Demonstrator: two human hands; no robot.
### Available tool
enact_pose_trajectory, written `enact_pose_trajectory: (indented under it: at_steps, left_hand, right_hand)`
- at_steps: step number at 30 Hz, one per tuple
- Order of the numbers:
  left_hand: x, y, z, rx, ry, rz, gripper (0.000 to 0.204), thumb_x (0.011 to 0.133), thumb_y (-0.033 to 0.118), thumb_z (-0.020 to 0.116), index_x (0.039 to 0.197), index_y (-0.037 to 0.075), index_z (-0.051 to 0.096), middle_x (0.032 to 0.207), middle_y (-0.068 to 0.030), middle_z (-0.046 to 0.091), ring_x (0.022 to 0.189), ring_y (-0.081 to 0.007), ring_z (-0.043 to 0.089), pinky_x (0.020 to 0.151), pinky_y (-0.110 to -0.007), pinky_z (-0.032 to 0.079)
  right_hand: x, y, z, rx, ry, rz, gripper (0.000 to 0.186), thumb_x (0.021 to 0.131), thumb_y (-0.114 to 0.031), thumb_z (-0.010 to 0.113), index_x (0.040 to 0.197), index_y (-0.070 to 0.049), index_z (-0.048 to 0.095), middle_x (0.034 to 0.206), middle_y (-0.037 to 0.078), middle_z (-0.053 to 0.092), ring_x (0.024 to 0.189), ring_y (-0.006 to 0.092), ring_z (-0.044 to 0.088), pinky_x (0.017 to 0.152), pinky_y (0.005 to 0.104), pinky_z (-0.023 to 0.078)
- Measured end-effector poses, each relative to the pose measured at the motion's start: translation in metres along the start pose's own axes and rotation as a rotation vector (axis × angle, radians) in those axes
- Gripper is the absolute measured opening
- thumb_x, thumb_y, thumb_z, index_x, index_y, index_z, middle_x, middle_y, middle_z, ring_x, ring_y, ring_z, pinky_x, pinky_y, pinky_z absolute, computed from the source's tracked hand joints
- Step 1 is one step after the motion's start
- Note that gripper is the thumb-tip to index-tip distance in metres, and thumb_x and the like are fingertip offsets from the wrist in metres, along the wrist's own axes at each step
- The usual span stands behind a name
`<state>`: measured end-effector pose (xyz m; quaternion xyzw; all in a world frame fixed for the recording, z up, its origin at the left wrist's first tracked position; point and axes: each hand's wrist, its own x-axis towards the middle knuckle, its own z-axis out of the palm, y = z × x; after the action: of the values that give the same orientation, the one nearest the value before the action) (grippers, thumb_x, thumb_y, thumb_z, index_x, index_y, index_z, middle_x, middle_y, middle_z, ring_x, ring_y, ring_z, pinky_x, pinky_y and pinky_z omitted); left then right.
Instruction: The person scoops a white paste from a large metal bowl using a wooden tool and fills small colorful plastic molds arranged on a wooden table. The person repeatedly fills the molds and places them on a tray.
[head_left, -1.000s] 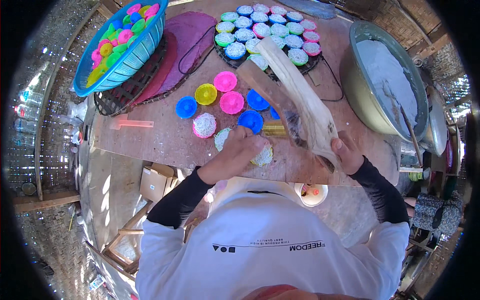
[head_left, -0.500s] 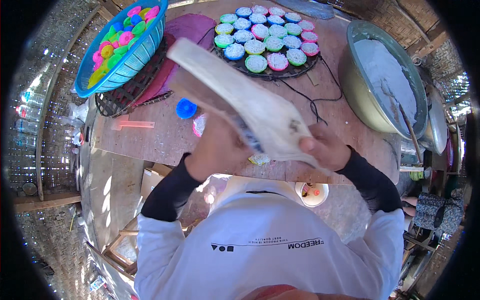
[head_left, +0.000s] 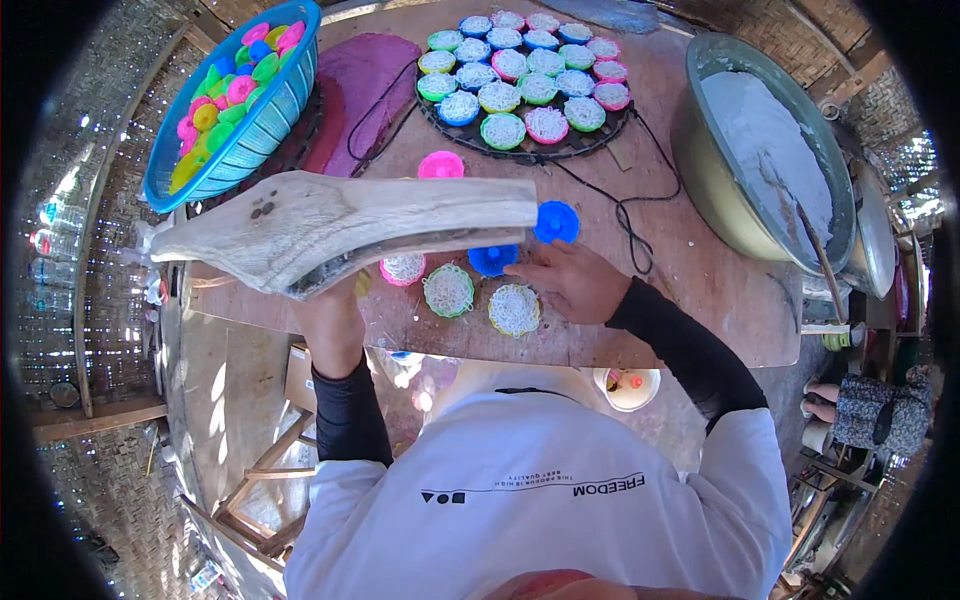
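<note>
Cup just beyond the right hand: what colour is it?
The cup is bright blue, best seen in the head view.

Woven walls point(head_left: 125, 350) w/ light thru gaps point(head_left: 68, 180), brn wood table point(head_left: 650, 330), grey floor point(head_left: 195, 400) w/ sun patches point(head_left: 218, 380)

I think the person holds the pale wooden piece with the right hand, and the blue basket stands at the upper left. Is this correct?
Only the hand is wrong: the head view shows the pale wooden piece in the left hand, not the right hand. The blue basket does stand at the upper left.
</note>
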<state>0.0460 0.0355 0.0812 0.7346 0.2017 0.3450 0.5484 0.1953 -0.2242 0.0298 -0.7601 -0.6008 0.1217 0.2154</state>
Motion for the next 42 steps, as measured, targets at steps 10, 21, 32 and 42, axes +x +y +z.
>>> enact_pose_trajectory:
  at_steps: [10, 21, 32, 42]
  left_hand:
    - [-0.008, 0.008, 0.012, -0.045, -0.005, -0.072, 0.037, 0.070, 0.006, 0.069, 0.104, -0.001, 0.055, 0.101, -0.0077, 0.058, 0.093, -0.0172, 0.054, 0.083, -0.030, 0.042]
    - [-0.001, 0.007, 0.010, 0.002, -0.034, -0.103, 0.039, 0.070, 0.004, 0.069, 0.105, 0.000, 0.054, 0.102, -0.0066, 0.058, 0.092, -0.0165, 0.054, 0.082, -0.030, 0.042]
    - [0.002, 0.002, 0.011, -0.165, -0.033, -0.126, 0.042, 0.071, 0.002, 0.068, 0.109, 0.000, 0.052, 0.106, -0.0070, 0.057, 0.094, -0.0171, 0.054, 0.083, -0.030, 0.042]
    - [0.003, 0.004, 0.013, -0.195, -0.070, -0.118, 0.043, 0.070, 0.000, 0.068, 0.109, 0.000, 0.051, 0.105, -0.0073, 0.057, 0.094, -0.0163, 0.054, 0.083, -0.029, 0.042]
  right_hand:
    - [0.012, 0.011, -0.001, -0.058, 0.001, -0.107, 0.036, 0.073, -0.014, 0.059, 0.108, -0.022, 0.061, 0.092, 0.004, 0.055, 0.090, 0.0245, 0.051, 0.073, 0.0383, 0.039]
    - [0.016, 0.012, -0.004, -0.097, -0.011, -0.087, 0.015, 0.072, -0.019, 0.061, 0.088, -0.017, 0.064, 0.086, 0.005, 0.053, 0.089, 0.0239, 0.052, 0.073, 0.0406, 0.037]
    - [-0.001, -0.002, -0.015, 0.031, 0.057, -0.048, 0.008, 0.074, -0.020, 0.061, 0.078, -0.015, 0.066, 0.079, 0.005, 0.052, 0.084, 0.0236, 0.052, 0.071, 0.0387, 0.038]
    - [-0.003, -0.018, 0.000, -0.169, 0.209, 0.101, 0.019, 0.072, -0.024, 0.062, 0.088, -0.015, 0.065, 0.080, 0.007, 0.053, 0.080, 0.0238, 0.053, 0.069, 0.0388, 0.038]
